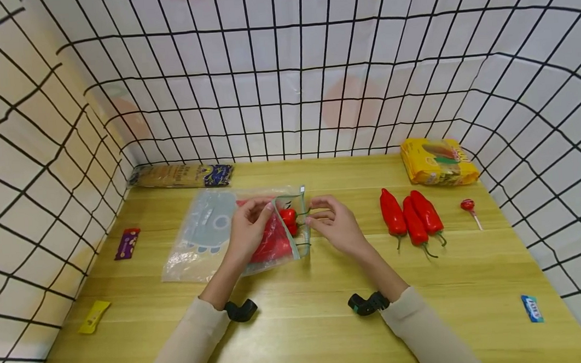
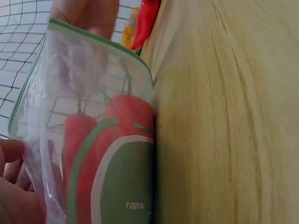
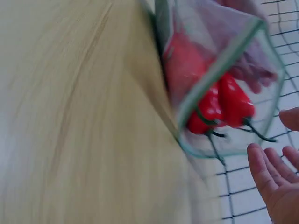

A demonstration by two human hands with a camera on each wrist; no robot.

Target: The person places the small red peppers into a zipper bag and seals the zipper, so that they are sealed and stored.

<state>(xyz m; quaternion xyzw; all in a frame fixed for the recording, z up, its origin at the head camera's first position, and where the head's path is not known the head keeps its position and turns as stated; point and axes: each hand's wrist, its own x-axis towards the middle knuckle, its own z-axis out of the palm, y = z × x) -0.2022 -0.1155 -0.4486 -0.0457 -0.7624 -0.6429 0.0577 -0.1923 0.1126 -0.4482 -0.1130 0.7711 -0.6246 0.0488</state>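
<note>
A clear zip bag [image 1: 188,263] with a green-edged mouth lies on its side, several red peppers [image 1: 288,217] inside it. My left hand [image 1: 247,227] pinches the upper edge of the bag near its mouth, holding that side raised. Just outside the opening is my right hand [image 1: 337,225]; in the right wrist view its thumb and fingers [image 3: 261,172] are apart, close to a green stem, with nothing between them. Stems poke out past the bag's rim. In the left wrist view the peppers [image 2: 131,112] show through the plastic, partly covered by a printed green label.
Three more red peppers [image 1: 393,214] lie to the right, beside a lollipop [image 1: 467,205]. Behind them sits a yellow packet [image 1: 438,161]. A noodle packet [image 1: 182,176] lies at the back left. Small wrapped items [image 1: 127,244] dot the sides, and a black wire grid [image 1: 277,67] encloses the table.
</note>
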